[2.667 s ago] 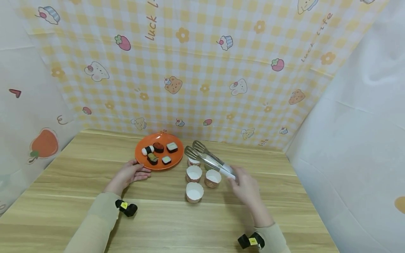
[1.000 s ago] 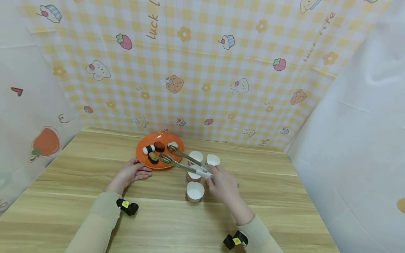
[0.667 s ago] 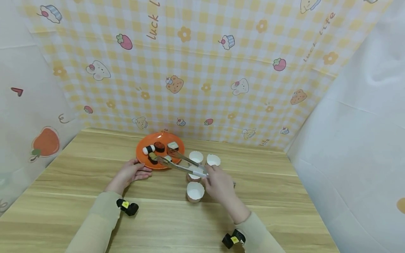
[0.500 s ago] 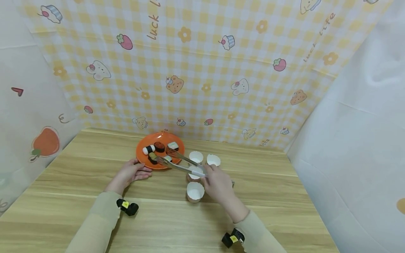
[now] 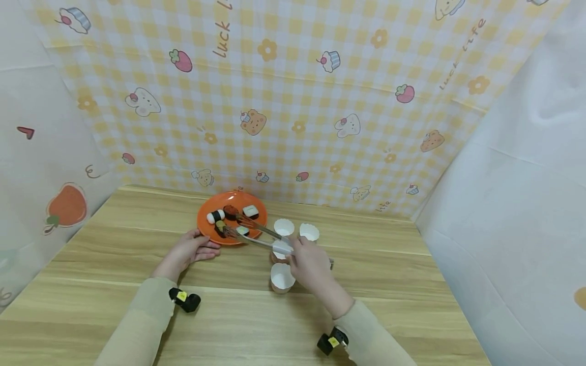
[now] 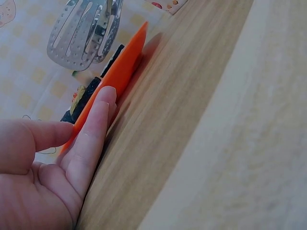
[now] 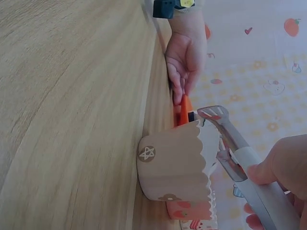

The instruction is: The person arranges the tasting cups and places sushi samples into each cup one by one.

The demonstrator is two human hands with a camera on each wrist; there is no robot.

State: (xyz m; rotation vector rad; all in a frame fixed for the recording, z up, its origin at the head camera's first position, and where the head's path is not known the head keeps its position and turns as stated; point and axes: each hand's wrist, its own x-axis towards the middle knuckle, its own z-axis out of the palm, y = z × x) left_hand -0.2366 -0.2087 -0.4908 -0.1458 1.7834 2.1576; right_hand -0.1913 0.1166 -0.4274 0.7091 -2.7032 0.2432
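My left hand grips the near-left rim of an orange plate, thumb on top and fingers beneath in the left wrist view. My right hand holds metal tongs with white grips. Their slotted heads are spread apart over the plate. Several sushi pieces lie there: a white roll with a black band, a red-topped one, a yellow-topped one partly behind a tong head, a white-topped one at the right, and a small white-topped one beside the tongs.
Right of the plate stand several paper baking cups: a front cup, a back-left cup and a back-right cup. The tongs partly cover a middle one. A checked cloth hangs behind the wooden table.
The tongs moved left from above the cups to over the plate, then slightly farther left toward the yellow-topped sushi. My left hand stays at the plate's rim.
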